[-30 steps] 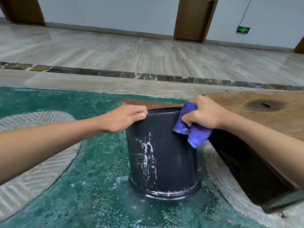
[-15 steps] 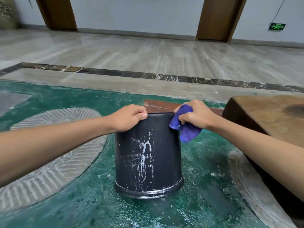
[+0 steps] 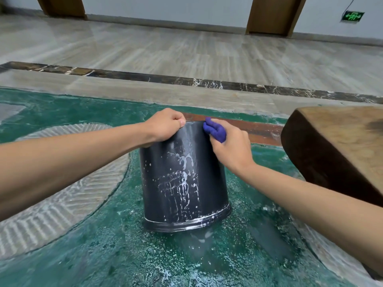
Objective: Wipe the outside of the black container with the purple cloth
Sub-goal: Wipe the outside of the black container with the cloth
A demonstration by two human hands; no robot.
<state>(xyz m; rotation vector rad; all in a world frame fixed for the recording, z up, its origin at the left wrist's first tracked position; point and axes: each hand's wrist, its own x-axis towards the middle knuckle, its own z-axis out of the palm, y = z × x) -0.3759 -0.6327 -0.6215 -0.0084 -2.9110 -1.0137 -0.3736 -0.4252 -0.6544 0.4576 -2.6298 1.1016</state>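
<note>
The black container (image 3: pixel 184 181) stands upside down on the wet green floor, its side streaked with white soap marks. My left hand (image 3: pixel 165 126) grips its upper left edge. My right hand (image 3: pixel 230 146) holds the bunched purple cloth (image 3: pixel 215 130) against the container's upper right edge. Most of the cloth is hidden inside my fist; only a crumpled end sticks out by the thumb.
A thick wooden slab (image 3: pixel 339 146) juts in from the right, close to my right forearm. A reddish-brown board (image 3: pixel 259 129) lies behind the container. A grey ribbed floor patch (image 3: pixel 68 189) curves at the left. Soapy water covers the green floor (image 3: pixel 124 255).
My right hand has slid the cloth up and towards the top right edge, bunching it tighter. The view has shifted, so the container and the slab appear further left and closer.
</note>
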